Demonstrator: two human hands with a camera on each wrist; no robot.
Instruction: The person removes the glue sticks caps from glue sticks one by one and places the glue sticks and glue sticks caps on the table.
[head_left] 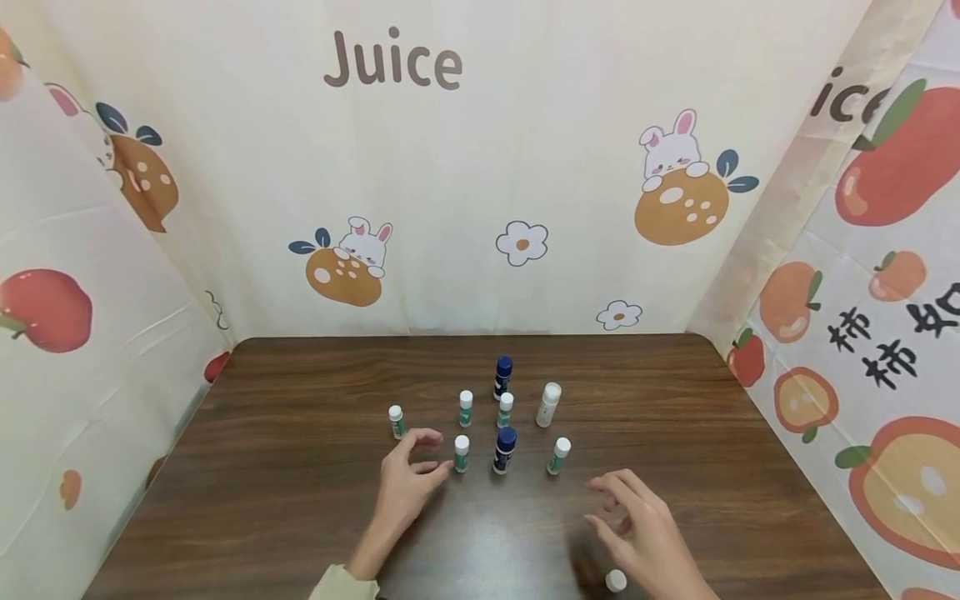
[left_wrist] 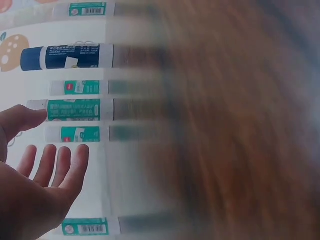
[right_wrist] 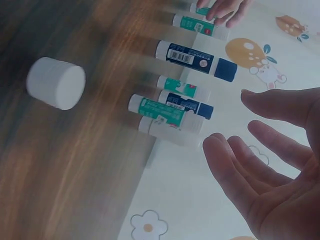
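Observation:
Several glue sticks stand upright on the brown wooden table. Just left of a green glue stick with a white cap is my left hand, fingers bent loosely and spread from the thumb. In the left wrist view the thumb overlaps a green glue stick; whether it touches cannot be told. My right hand hovers with thumb and fingers apart, nothing between them. A white cap lies on the table beneath it, seen large in the right wrist view. Nearest this hand stands another green glue stick.
Two dark blue glue sticks stand mid-group, one behind the other. A white glue stick is at the back right. More green ones stand behind, with one green glue stick farther left. Printed curtains border the table's back and sides.

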